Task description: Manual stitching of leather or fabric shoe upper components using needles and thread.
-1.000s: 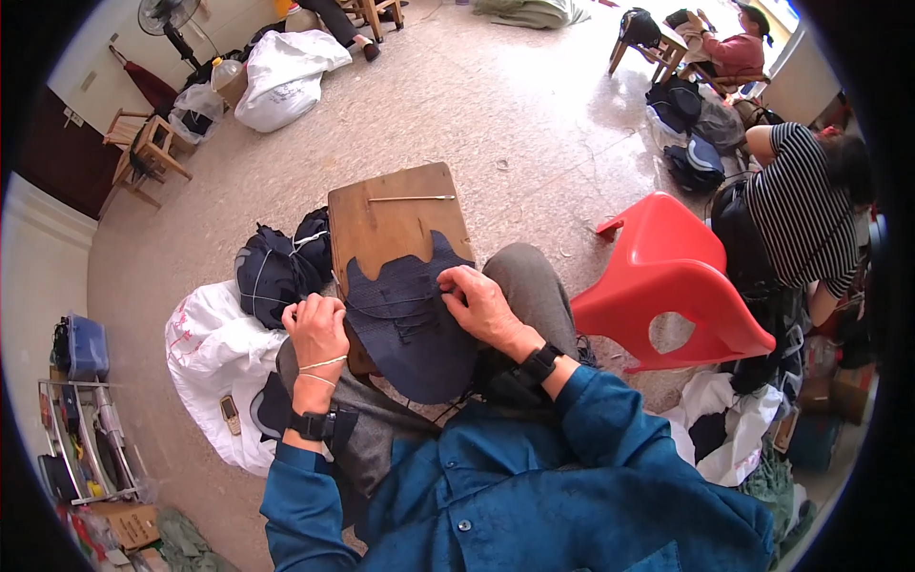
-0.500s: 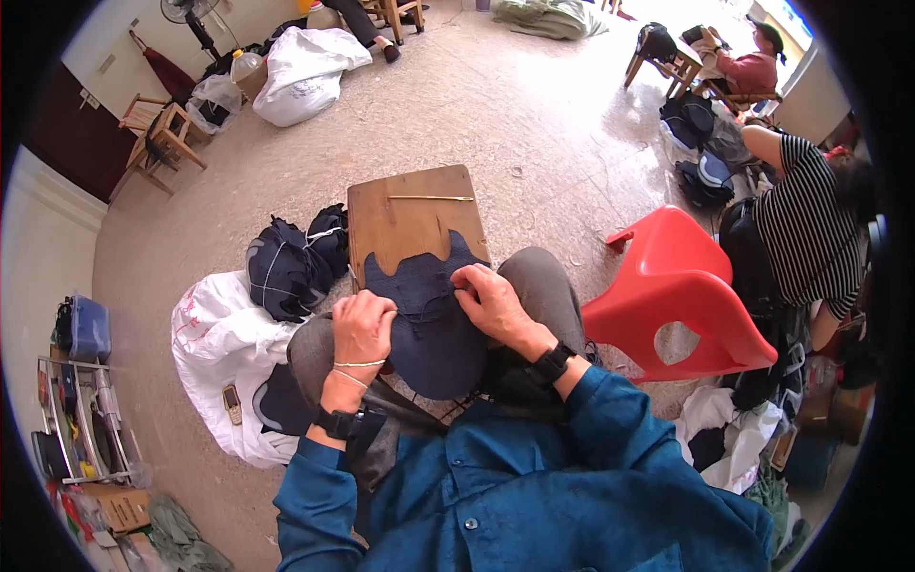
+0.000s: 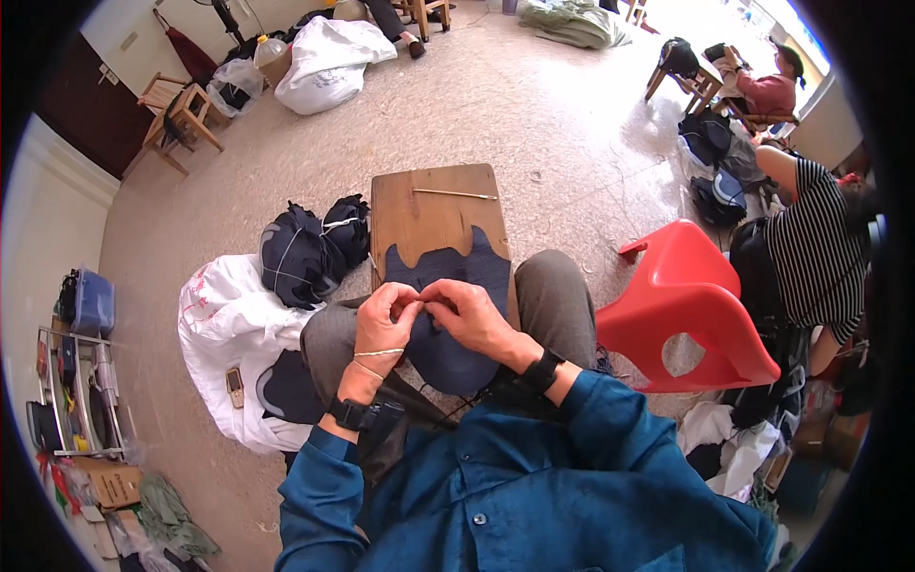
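A dark navy fabric piece (image 3: 448,366), with two pointed flaps at its far end, lies over the near part of a wooden stool (image 3: 434,219) and reaches toward my lap. Above it, my left hand (image 3: 383,322) and my right hand (image 3: 469,316) meet fingertip to fingertip. Both are closed in a pinch; whatever is between the fingers is too small to make out. A thin pale stick-like tool (image 3: 456,194) rests across the far end of the stool.
Tied navy bundles (image 3: 300,255) and a white sack (image 3: 224,310) with a phone (image 3: 234,386) on it lie left of the stool. A red plastic chair (image 3: 701,305) stands at right, beside a person in a striped shirt (image 3: 818,238). Another person (image 3: 770,93) sits farther back.
My hands have come together over the fabric; before, they were apart at its two sides. The whole view has shifted slightly, so the stool appears farther right.
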Tool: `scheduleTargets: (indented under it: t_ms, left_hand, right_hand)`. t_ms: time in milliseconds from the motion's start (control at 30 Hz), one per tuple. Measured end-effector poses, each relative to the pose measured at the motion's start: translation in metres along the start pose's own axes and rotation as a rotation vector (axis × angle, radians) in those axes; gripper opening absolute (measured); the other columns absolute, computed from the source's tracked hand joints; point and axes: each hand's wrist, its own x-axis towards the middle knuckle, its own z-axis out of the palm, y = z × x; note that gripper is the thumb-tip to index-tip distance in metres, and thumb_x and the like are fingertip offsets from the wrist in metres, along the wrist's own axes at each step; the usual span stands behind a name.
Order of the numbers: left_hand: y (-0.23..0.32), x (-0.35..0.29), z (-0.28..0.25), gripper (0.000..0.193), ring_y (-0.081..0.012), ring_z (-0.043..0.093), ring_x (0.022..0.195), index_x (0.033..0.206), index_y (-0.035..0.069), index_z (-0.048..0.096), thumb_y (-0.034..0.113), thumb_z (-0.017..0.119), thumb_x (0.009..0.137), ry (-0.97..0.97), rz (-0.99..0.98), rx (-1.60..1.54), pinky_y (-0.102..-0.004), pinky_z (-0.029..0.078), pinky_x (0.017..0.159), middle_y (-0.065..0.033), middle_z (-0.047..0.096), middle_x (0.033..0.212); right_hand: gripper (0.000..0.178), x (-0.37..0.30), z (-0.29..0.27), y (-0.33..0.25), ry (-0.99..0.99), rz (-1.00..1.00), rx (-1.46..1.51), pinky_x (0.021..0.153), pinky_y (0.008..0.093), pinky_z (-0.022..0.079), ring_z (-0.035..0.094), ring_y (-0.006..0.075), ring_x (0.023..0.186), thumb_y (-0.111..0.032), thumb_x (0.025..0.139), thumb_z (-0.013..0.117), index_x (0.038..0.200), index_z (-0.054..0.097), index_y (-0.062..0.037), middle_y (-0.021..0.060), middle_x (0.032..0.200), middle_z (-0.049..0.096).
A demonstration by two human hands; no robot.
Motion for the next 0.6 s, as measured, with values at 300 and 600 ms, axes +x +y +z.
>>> scheduleTargets:
  t_ms: [300,600]
  left_hand:
    - [-0.009,0.007,-0.002,0.012,-0.0047,0.059,0.069,0.095,0.004,0.070,0.007,0.079,0.089,0.027,-0.174,-0.201,-0.0221,0.049,0.064,0.0013,0.069,0.082]
    - [-0.058,0.043,-0.014,0.027,-0.0409,0.066,0.085,0.100,0.002,0.059,0.017,0.076,0.087,0.021,-0.135,0.496,-0.0482,0.053,0.075,-0.0195,0.067,0.090]
  right_hand:
    - [0.009,0.000,-0.009,0.003,0.023,0.010,-0.064,0.064,0.0317,0.052,0.065,0.0161,0.070,-0.004,0.092,0.068,0.100,0.069,0.0000,0.0121,0.080,0.068]
    - [0.011,-0.016,-0.053,0.013,0.270,0.279,0.304,0.062,0.0221,0.051,0.060,0.0072,0.067,-0.007,0.102,0.060,0.109,0.063,0.0003,0.0047,0.089,0.070]
